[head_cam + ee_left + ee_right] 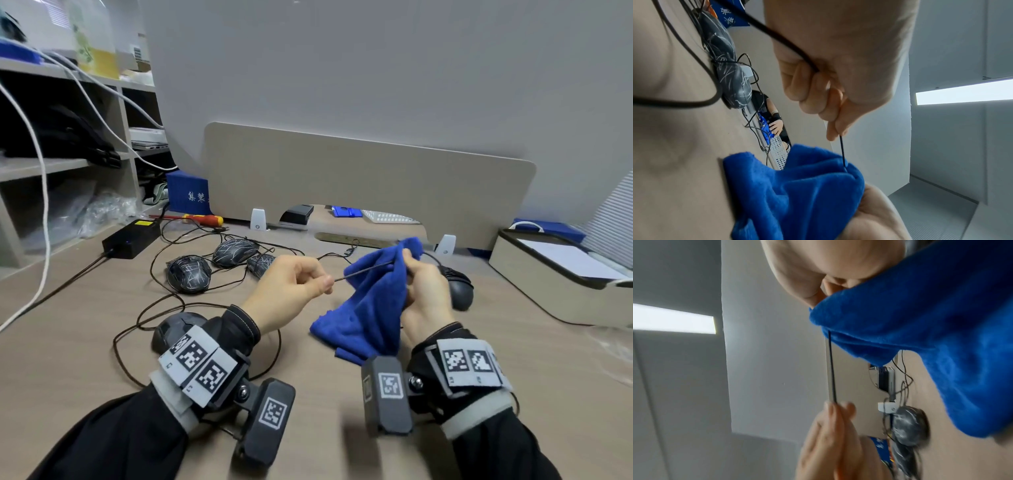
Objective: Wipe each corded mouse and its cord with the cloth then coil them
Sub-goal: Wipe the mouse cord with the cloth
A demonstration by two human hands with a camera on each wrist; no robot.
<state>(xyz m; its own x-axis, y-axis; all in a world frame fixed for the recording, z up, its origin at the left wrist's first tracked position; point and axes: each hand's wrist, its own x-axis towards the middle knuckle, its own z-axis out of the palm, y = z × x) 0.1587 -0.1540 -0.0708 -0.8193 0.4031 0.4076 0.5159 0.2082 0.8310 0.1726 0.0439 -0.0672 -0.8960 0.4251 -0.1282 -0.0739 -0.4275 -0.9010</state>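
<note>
My left hand (301, 284) pinches a thin dark mouse cord (363, 270) above the desk. The cord (842, 152) runs taut to the right into the blue cloth (370, 301). My right hand (424, 287) grips that cloth (920, 340) folded round the cord (832, 368), with the loose part hanging to the desk. A black mouse (459, 287) lies just behind my right hand. Three dark mice with pale scratch patterns (190, 277) sit to the left, and another dark mouse (174, 329) lies partly hidden under my left wrist.
Tangled cords (150, 308) loop over the wooden desk (102, 359) on the left. A black power brick (132, 238) and a red-yellow screwdriver (202, 219) lie further back. A beige divider panel (370, 181) closes the back; a beige tray with paper (561, 274) stands at right.
</note>
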